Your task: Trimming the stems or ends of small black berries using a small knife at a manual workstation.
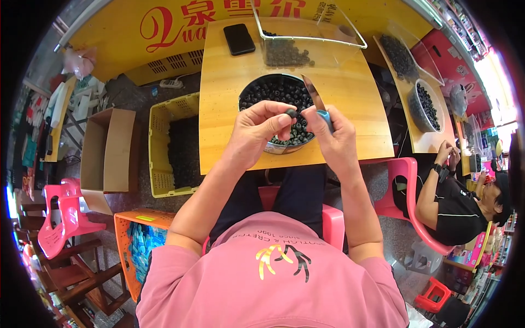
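Between the thumb and fingers of my left hand (261, 127) is a small dark round piece (291, 113), too small to name its kind. My right hand (334, 134) grips a knife (313, 90) by its blue handle, blade pointing up and away from me. Both hands are raised close together above a round bowl (247, 89) on the wooden table (355, 101). Many small dark round pieces fill the bowl, those at its near side greenish with pale-ringed centres. Part of the bowl is hidden behind my hands.
Beyond the bowl stands a clear plastic container (328, 54) with more dark pieces, a black phone (239, 39) to its left. A yellow crate (159, 143), cardboard box (121, 150) and orange crate (124, 257) stand left. At right, a seated co-worker (456, 210) is by another table with a full tub (420, 112).
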